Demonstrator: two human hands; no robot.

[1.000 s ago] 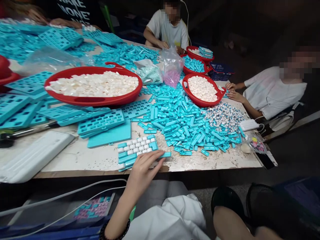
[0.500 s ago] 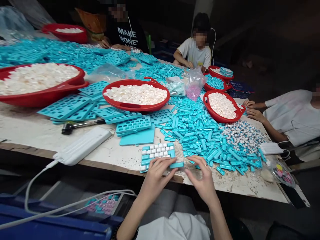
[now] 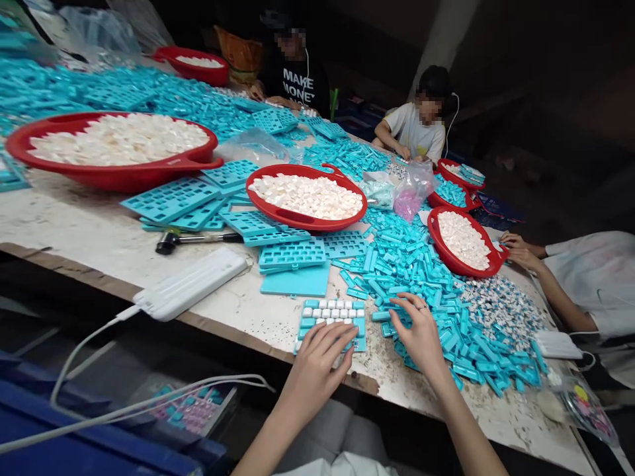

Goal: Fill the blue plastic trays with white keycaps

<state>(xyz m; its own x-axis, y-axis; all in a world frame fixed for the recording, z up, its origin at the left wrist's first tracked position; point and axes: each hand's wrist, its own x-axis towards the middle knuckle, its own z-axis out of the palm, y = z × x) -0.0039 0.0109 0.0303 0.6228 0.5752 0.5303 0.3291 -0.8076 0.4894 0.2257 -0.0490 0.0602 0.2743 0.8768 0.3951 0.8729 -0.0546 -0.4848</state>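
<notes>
My left hand [image 3: 315,370] lies over the near edge of a teal plastic plate [image 3: 331,325], its fingers curled onto the plate. White keycaps [image 3: 330,314] fill the plate's holes in rows. My right hand [image 3: 419,337], with a ring on one finger, rests a short way to the right, its fingers spread on a heap of loose teal plastic bars [image 3: 446,330]. It holds nothing that I can see. Part of the plate's lower edge is hidden under my left hand.
Red basins of white keycaps [image 3: 305,215] stand on the worn table [image 3: 64,218], among stacked teal plates. A hammer [image 3: 196,239] and a white power bank [image 3: 191,283] lie left. Co-workers sit beyond; one person's hands [image 3: 518,250] are at the right.
The view has swung, so the table sits further right and tilted. My right hand has come into view and moved from the plate's right end onto the teal heap. My left hand stays on the plate.
</notes>
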